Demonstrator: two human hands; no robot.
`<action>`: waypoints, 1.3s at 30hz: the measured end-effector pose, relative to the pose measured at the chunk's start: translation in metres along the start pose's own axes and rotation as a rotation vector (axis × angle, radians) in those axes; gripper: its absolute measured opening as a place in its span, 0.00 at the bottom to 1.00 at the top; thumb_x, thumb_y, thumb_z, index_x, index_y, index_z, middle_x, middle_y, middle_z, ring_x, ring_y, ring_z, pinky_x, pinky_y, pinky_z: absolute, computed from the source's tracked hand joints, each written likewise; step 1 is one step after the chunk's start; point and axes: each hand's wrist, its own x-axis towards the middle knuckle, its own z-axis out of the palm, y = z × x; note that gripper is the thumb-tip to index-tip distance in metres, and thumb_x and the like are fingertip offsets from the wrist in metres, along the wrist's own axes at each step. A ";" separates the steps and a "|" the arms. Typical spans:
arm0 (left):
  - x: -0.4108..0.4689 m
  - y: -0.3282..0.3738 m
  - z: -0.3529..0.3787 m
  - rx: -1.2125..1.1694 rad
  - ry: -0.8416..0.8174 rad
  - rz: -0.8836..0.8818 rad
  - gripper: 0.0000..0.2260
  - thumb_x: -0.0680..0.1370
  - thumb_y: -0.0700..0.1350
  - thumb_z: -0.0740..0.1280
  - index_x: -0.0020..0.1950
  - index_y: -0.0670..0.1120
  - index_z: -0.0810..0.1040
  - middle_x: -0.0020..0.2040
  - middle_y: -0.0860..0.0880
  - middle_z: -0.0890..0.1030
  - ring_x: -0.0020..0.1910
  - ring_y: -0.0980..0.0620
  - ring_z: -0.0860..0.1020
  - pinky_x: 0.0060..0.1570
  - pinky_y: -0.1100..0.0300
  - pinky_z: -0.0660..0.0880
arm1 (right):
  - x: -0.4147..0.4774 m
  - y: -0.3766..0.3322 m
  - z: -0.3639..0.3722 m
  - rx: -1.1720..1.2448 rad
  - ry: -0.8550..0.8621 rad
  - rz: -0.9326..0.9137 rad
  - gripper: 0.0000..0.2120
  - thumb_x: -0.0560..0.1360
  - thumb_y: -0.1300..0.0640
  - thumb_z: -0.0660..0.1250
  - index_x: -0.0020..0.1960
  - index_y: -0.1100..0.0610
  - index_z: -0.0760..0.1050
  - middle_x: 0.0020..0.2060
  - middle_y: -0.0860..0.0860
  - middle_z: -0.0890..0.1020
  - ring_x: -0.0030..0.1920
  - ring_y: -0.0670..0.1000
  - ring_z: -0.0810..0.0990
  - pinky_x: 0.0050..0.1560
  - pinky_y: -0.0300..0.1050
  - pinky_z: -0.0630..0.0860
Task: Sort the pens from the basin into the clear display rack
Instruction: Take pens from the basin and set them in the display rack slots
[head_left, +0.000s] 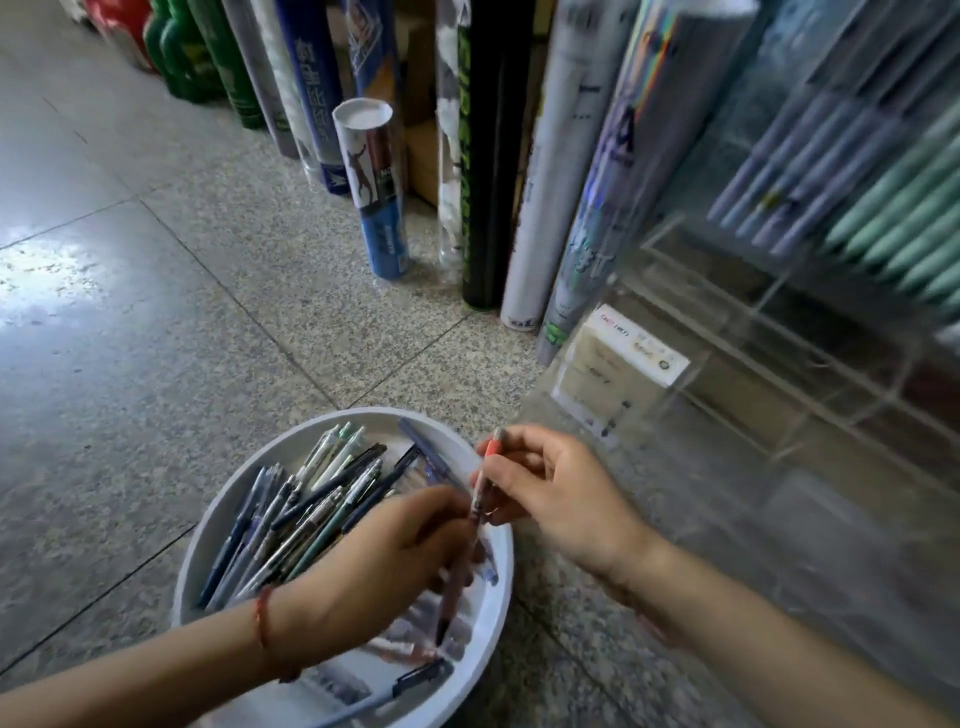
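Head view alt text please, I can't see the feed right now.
The left hand and right hand hold one red-capped pen over the white basin of mixed pens on a speckled floor. The clear display rack stands to the right, with lavender pens and mint pens in its upper slots.

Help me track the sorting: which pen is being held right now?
The red-capped pen, gripped by the right hand and left hand over the basin; the other pens lie loose in it.

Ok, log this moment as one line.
left hand, right hand: holding red-capped slim pen | over: white round plastic basin | clear acrylic rack: not reached
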 end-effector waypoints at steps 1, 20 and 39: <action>0.005 0.017 -0.002 -0.047 0.014 0.006 0.06 0.78 0.42 0.62 0.47 0.45 0.78 0.34 0.50 0.81 0.34 0.56 0.79 0.37 0.60 0.77 | -0.009 -0.015 -0.006 -0.017 0.035 -0.062 0.08 0.77 0.64 0.63 0.44 0.52 0.74 0.38 0.52 0.81 0.34 0.43 0.80 0.34 0.35 0.77; 0.121 0.325 0.107 0.512 0.354 0.999 0.15 0.79 0.40 0.57 0.65 0.46 0.72 0.61 0.49 0.75 0.60 0.51 0.72 0.61 0.58 0.69 | -0.209 -0.226 -0.237 -0.494 1.192 -1.240 0.13 0.76 0.67 0.64 0.52 0.50 0.69 0.44 0.46 0.80 0.49 0.44 0.81 0.51 0.36 0.75; 0.131 0.300 0.048 -0.029 0.464 0.894 0.12 0.76 0.32 0.59 0.50 0.48 0.76 0.45 0.60 0.74 0.47 0.64 0.73 0.44 0.75 0.69 | -0.057 -0.327 -0.252 -1.322 0.792 -0.027 0.10 0.75 0.54 0.68 0.50 0.59 0.81 0.41 0.52 0.80 0.38 0.48 0.74 0.30 0.33 0.68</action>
